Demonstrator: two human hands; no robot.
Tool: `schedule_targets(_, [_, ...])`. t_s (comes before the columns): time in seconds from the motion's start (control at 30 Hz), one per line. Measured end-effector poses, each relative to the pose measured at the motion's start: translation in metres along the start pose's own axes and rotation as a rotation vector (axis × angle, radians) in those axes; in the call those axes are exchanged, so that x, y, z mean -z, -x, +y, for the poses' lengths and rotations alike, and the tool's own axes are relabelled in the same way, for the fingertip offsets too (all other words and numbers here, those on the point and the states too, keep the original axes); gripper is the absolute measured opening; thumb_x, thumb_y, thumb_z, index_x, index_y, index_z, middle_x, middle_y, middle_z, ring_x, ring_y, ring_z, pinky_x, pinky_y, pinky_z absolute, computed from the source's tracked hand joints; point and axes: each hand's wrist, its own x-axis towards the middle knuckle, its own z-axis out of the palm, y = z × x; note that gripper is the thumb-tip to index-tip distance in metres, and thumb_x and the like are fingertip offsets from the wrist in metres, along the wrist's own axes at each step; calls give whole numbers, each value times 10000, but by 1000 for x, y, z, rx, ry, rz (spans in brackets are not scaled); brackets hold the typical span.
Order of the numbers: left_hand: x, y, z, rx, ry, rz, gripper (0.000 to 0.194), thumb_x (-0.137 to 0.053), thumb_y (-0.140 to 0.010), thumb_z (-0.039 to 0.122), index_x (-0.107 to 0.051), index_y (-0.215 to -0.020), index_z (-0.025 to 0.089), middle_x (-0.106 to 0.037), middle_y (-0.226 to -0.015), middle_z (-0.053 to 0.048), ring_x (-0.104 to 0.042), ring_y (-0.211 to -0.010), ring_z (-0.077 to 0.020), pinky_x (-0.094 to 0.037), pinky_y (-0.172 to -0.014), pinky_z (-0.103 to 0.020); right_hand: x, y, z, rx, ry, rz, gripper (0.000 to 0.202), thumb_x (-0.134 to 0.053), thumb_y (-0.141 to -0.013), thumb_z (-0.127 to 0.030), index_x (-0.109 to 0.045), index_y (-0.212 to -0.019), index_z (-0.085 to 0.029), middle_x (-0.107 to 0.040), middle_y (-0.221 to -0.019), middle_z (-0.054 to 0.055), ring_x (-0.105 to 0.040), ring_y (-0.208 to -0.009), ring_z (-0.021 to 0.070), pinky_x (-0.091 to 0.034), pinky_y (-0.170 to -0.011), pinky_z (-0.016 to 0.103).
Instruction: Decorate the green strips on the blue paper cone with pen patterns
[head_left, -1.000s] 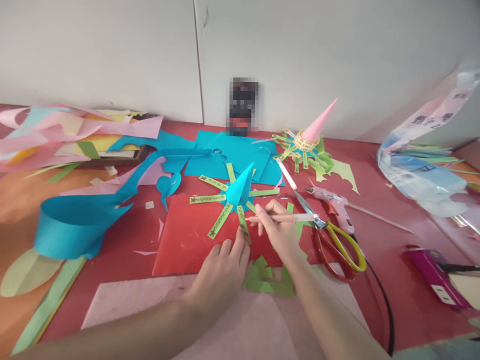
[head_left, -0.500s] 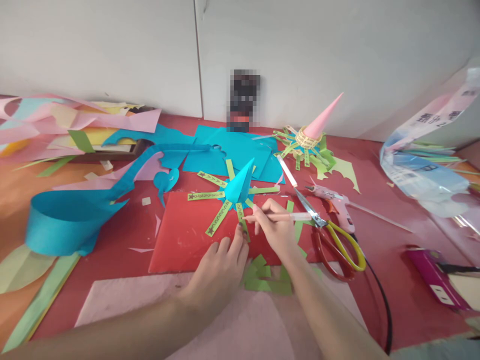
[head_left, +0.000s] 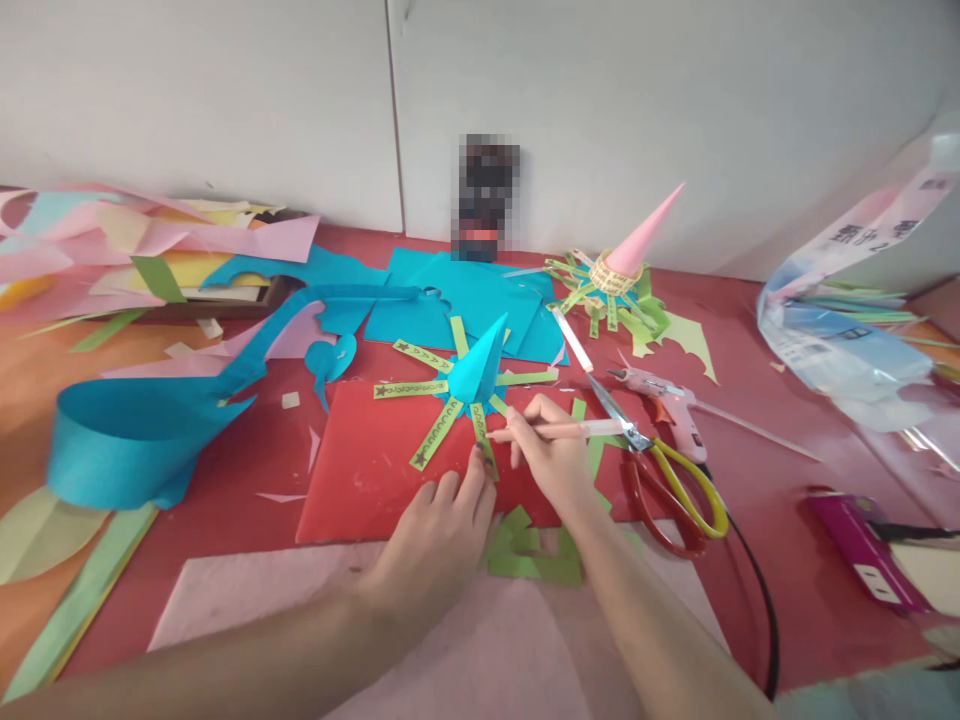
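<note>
A blue paper cone (head_left: 475,366) with green strips fanned around its base stands on a red sheet (head_left: 375,470). My left hand (head_left: 435,540) presses a fingertip on the end of one green strip (head_left: 484,447) below the cone. My right hand (head_left: 551,455) holds a pink pen (head_left: 581,430), its tip at that same strip.
Red-and-yellow scissors (head_left: 660,470) and a pink glue gun (head_left: 667,405) lie right of my hands. A pink cone (head_left: 634,250) with green strips stands behind. Blue paper (head_left: 135,440) curls at left, coloured scraps pile at back left, a plastic bag (head_left: 847,330) lies at right.
Both hands stay on the strip; the view has shifted slightly. The pen tip has moved only a little along the strip.
</note>
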Motion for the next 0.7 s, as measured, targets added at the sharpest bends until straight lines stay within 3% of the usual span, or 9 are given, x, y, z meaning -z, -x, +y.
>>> schedule_targets(0.47, [-1,0,2,-4,-24,20,337,-390,-903,187,-543,-1183,77,-572,-1135,-135,-576,-772,-183,-487,-592,-295,-1,1,-2,-24,6,-27,380,-531,-839,-451,-356,-580,-235,-435,-375,-68,-699,-628,209,-490,-519,231])
schedule_targets(0.7, [0,1,1,-12,-47,18,333,-406,-892,182,-553,-1177,96,-567,-1152,-126,-569,-759,-178,-490,-588,-289,-1,1,-3,-9,-35,-27,346,-541,-846,-395,-371,-593,-232,-471,-401,-66,-699,-642,199,-518,-596,250])
